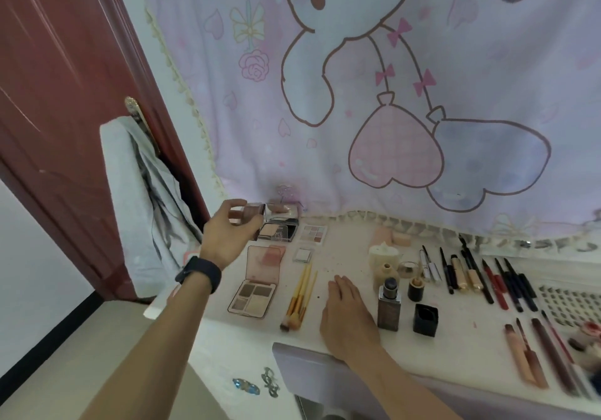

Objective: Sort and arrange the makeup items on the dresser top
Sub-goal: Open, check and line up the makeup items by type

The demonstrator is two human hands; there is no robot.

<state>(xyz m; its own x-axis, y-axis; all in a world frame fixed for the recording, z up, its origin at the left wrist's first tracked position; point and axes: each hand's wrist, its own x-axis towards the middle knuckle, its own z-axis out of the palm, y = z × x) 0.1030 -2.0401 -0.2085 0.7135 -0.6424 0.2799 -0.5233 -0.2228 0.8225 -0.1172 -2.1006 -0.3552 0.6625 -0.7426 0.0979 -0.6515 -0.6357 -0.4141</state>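
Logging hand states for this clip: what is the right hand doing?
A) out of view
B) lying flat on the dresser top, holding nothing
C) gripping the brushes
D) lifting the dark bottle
B: the right hand lies palm down with straight fingers on the dresser top, between the brushes and the dark bottle, holding nothing.

White dresser top (344,253) with palettes (257,289), brushes (299,299), bottles (389,305) and pencils (500,286) in rows

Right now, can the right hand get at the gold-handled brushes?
Probably yes. The right hand rests flat and open on the dresser top, just right of the gold-handled brushes, with only bare surface between them. The square bottle stands on its other side, out of the way.
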